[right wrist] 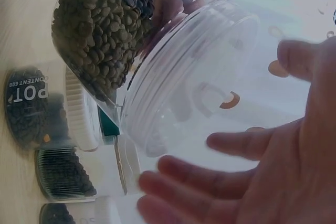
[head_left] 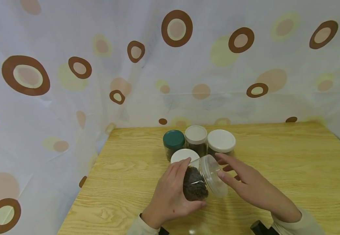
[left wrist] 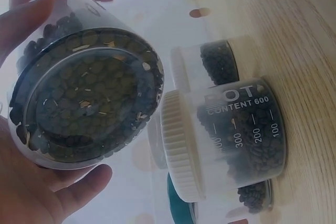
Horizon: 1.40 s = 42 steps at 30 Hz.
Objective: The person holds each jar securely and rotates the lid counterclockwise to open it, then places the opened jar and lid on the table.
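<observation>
My left hand (head_left: 171, 192) grips a clear jar (head_left: 195, 187) with dark brown pellet-like pieces inside. The jar is tipped on its side, its clear lid (head_left: 214, 178) facing right. In the left wrist view the round base of the jar (left wrist: 86, 103) shows, with small pale bits among the pieces. Beside the lid is my right hand (head_left: 246, 184), fingers spread and loosely bent, holding nothing. From the right wrist, the fingers (right wrist: 205, 182) appear just apart from the lid (right wrist: 184, 77), which is on the jar's mouth.
Behind the held jar stand a teal-lidded jar (head_left: 174, 140) and two white-lidded jars, one in the middle (head_left: 196, 135) and one at right (head_left: 221, 141). A nearer white-lidded jar (head_left: 185, 154) is partly hidden. All are on a wooden table (head_left: 123, 182) before a patterned curtain (head_left: 146, 78).
</observation>
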Each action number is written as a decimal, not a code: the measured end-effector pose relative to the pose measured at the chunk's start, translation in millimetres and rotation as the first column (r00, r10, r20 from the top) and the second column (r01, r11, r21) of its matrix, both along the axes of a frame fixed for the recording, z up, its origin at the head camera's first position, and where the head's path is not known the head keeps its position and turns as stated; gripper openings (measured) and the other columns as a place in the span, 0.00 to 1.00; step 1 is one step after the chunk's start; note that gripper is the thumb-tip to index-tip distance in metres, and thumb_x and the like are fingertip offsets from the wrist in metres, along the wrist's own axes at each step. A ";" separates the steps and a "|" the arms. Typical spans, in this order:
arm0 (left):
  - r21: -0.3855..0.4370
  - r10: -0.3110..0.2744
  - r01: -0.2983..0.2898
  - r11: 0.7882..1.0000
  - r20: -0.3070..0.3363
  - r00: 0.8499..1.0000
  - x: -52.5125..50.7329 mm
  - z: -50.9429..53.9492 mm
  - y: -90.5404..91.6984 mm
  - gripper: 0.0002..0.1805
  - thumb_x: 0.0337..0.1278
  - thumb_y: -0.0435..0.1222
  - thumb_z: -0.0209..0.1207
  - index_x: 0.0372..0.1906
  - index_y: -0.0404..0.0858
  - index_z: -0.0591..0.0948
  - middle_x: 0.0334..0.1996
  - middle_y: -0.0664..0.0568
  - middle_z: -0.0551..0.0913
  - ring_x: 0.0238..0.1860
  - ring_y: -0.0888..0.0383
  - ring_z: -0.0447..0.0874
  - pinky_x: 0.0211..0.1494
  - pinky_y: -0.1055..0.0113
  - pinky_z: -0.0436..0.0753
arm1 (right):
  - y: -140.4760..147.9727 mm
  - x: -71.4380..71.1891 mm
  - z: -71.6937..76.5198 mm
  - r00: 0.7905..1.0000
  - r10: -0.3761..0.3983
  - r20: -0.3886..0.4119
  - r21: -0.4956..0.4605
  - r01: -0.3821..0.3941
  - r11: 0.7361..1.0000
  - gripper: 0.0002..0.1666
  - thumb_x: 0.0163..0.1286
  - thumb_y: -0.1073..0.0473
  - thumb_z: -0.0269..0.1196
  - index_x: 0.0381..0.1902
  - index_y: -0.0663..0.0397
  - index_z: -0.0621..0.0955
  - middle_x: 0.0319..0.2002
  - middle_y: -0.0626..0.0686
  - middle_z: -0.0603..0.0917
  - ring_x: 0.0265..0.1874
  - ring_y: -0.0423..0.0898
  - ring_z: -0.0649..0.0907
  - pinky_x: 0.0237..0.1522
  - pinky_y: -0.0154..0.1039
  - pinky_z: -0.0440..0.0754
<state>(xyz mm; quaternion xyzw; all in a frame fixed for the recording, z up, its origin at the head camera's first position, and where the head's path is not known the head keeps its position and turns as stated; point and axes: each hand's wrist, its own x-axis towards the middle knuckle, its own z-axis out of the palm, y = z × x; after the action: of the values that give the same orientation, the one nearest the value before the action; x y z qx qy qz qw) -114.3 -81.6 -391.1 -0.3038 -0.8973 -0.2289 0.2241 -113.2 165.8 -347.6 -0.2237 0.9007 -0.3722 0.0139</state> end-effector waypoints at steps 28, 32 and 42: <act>-0.057 -0.007 0.004 0.998 -0.064 0.998 -1.2 -3.5 2.1 0.60 0.25 0.63 0.76 0.71 0.44 0.67 0.57 0.51 0.76 0.58 0.55 0.76 0.59 0.60 0.82 | -4.9 -0.4 -2.6 0.980 0.154 -0.123 0.080 -0.145 0.986 0.59 0.55 0.45 0.75 0.78 0.32 0.55 0.70 0.53 0.66 0.60 0.52 0.78 0.46 0.39 0.84; -0.054 -0.001 -0.002 0.999 -0.054 0.999 -1.0 -3.6 1.1 0.60 0.24 0.63 0.77 0.71 0.45 0.67 0.57 0.51 0.76 0.58 0.56 0.76 0.59 0.60 0.82 | -4.6 -0.4 -3.5 0.978 0.164 -0.125 0.083 -0.155 0.984 0.59 0.56 0.43 0.74 0.78 0.32 0.54 0.71 0.53 0.65 0.60 0.52 0.78 0.48 0.40 0.84; -0.034 -0.001 0.001 0.999 -0.020 1.000 0.5 -6.7 -0.9 0.59 0.25 0.62 0.77 0.71 0.45 0.67 0.58 0.51 0.76 0.59 0.56 0.77 0.55 0.59 0.84 | -4.0 1.2 -6.5 0.986 0.150 -0.070 0.074 -0.145 0.987 0.59 0.60 0.39 0.70 0.80 0.34 0.49 0.72 0.58 0.64 0.60 0.56 0.79 0.45 0.46 0.84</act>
<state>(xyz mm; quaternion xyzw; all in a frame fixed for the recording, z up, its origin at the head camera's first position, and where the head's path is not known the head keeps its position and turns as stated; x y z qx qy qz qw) -113.8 -82.5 -397.9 -0.3103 -0.8986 -0.2107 0.2279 -111.9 161.8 -354.2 -0.3031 0.8938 -0.3303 0.0153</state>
